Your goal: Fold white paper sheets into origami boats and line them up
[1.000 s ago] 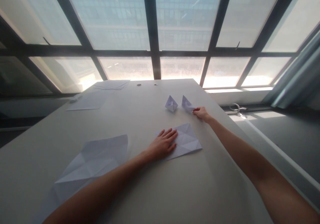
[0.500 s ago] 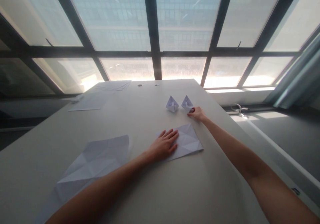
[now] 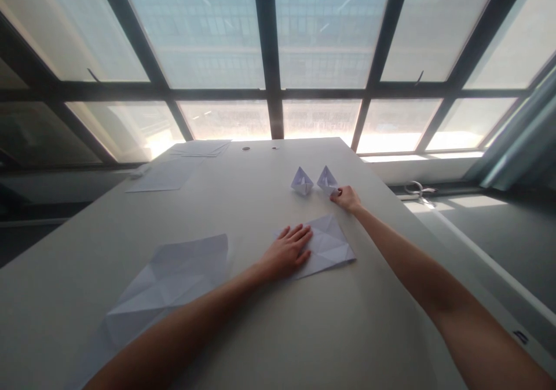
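Note:
My left hand (image 3: 287,252) lies flat, fingers spread, on a creased sheet of white paper (image 3: 332,242) and covers its left part. Farther forward, my right hand (image 3: 347,197) pinches the lower right corner of a folded paper boat (image 3: 326,179) between thumb and fingers. Just left of that boat stands a second paper boat (image 3: 302,182), with a small gap between the two. Both boats rest on the table, their pointed peaks upward. A larger creased sheet (image 3: 174,277) lies at the left, partly hidden under my left forearm.
All of this is on a white table (image 3: 243,204). Flat paper sheets (image 3: 165,175) lie at its far left, by a small pale item (image 3: 139,172). Two small round holes are near the far edge. Windows stand behind, and a curtain (image 3: 516,141) hangs at the right.
The view has shifted slightly, so everything sits a little farther right. My right hand still pinches the right boat, and my left hand stays flat on the creased sheet.

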A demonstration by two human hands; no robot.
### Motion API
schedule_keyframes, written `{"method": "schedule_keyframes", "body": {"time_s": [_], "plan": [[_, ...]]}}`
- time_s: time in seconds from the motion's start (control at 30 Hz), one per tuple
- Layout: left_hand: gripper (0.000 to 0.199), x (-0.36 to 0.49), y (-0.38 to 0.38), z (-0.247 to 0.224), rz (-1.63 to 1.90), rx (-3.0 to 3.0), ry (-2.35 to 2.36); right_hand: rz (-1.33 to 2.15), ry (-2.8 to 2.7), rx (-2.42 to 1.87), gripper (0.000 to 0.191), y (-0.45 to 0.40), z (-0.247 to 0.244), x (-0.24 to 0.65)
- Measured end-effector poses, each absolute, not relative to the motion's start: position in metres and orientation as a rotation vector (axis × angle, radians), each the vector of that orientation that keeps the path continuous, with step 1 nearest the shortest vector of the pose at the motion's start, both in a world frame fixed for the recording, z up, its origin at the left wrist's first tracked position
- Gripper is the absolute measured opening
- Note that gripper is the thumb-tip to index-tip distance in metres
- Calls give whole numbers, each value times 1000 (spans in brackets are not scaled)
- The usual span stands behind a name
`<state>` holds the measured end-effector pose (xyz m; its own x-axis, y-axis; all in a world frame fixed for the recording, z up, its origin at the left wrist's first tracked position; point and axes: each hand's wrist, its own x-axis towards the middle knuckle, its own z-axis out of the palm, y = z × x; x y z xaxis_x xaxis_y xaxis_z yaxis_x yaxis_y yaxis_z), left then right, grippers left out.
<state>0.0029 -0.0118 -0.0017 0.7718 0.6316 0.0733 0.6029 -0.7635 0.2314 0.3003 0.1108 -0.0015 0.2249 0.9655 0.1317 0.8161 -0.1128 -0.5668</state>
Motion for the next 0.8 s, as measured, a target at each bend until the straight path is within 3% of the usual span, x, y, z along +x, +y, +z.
{"method": "schedule_keyframes", "body": {"time_s": [0.1, 0.2, 0.37, 0.67, 0.8], "plan": [[59, 4, -11, -4, 223, 2761, 1033, 306, -1623, -2004, 27, 81, 2, 283], [62, 6, -11, -9, 234, 2755, 1090, 51, -1740, -1835, 45, 33, -3, 251], [59, 9, -9, -14, 314, 2700, 1249, 161, -2154, -1649, 56, -32, -22, 208], [32, 2, -11, 8, 561, 2600, 1365, 198, -2433, -1460, 49, -18, -7, 236], [33, -1, -8, 8, 543, 2634, 1300, 28, -2196, -1700, 36, -29, -2, 233]]}}
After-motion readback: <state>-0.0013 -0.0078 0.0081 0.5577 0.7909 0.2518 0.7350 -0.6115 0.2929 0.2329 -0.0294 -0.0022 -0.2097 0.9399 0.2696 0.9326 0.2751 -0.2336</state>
